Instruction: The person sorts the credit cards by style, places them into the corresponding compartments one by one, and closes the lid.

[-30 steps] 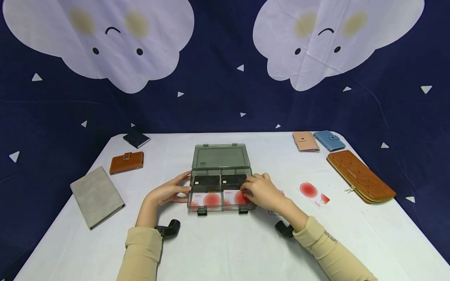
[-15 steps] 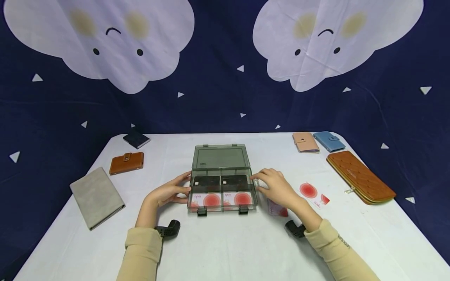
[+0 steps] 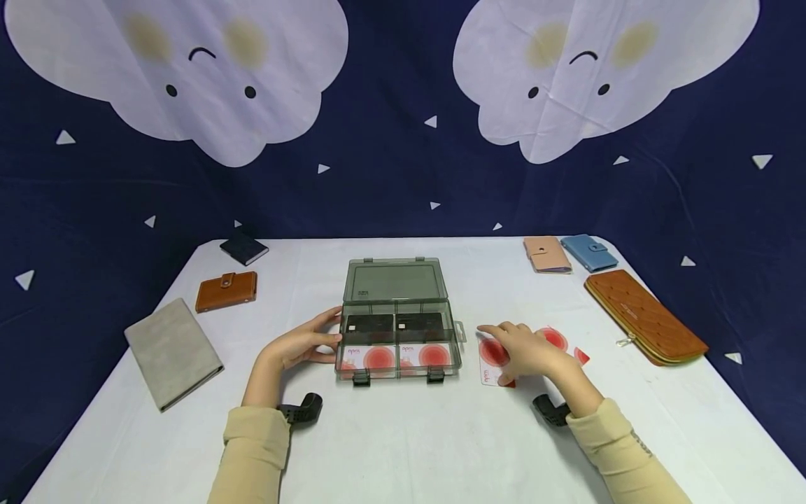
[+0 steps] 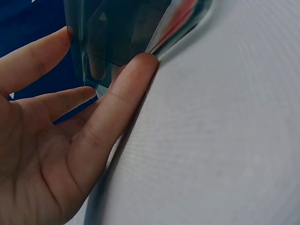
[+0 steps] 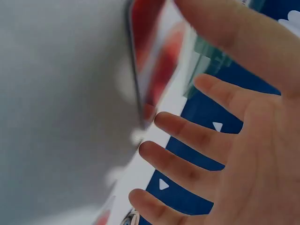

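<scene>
Six wallets [image 3: 226,291] around one white table [image 3: 403,434], cloud backdrop [image 3: 189,77] behind.

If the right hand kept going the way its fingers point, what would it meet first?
Probably the clear box: the right hand, above a red-and-white card, points left toward the box's right wall, though depth is unclear.

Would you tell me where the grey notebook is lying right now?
In the head view, the grey notebook lies at the table's left edge, below the small brown wallet and left of the left hand.
</scene>
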The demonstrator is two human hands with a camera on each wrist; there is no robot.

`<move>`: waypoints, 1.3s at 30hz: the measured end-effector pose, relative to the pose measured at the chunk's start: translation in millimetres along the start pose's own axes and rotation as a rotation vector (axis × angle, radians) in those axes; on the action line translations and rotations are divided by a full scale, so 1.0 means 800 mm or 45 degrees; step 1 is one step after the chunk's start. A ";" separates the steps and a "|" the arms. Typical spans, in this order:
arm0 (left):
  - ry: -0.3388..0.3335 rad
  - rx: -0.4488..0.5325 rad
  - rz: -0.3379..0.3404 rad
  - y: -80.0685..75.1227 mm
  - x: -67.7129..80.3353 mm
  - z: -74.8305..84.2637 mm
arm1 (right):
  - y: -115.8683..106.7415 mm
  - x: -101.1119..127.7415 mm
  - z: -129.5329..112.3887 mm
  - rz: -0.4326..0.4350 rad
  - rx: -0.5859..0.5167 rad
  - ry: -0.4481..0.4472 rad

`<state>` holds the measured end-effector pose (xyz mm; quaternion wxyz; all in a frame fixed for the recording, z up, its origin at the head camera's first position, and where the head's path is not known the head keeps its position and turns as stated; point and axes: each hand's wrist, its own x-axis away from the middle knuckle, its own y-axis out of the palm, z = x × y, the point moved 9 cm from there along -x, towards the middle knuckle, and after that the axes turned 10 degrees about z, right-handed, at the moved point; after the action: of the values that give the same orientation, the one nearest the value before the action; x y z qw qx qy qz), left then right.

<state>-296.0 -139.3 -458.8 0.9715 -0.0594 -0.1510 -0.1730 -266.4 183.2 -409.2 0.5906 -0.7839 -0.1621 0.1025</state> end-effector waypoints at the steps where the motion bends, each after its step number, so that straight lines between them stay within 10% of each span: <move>1: 0.000 0.002 0.000 0.000 0.000 0.000 | 0.002 0.000 0.001 -0.016 0.007 0.010; 19: 0.003 0.008 -0.005 0.001 0.000 0.001 | -0.016 -0.012 0.015 0.195 0.074 0.090; 39: -0.005 -0.005 0.007 0.000 0.000 0.000 | -0.092 -0.009 0.022 0.766 -0.466 0.334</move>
<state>-296.1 -139.4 -459.1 0.9715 -0.0619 -0.1523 -0.1707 -289.2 214.3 -343.8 0.4000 -0.8955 0.1369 0.1393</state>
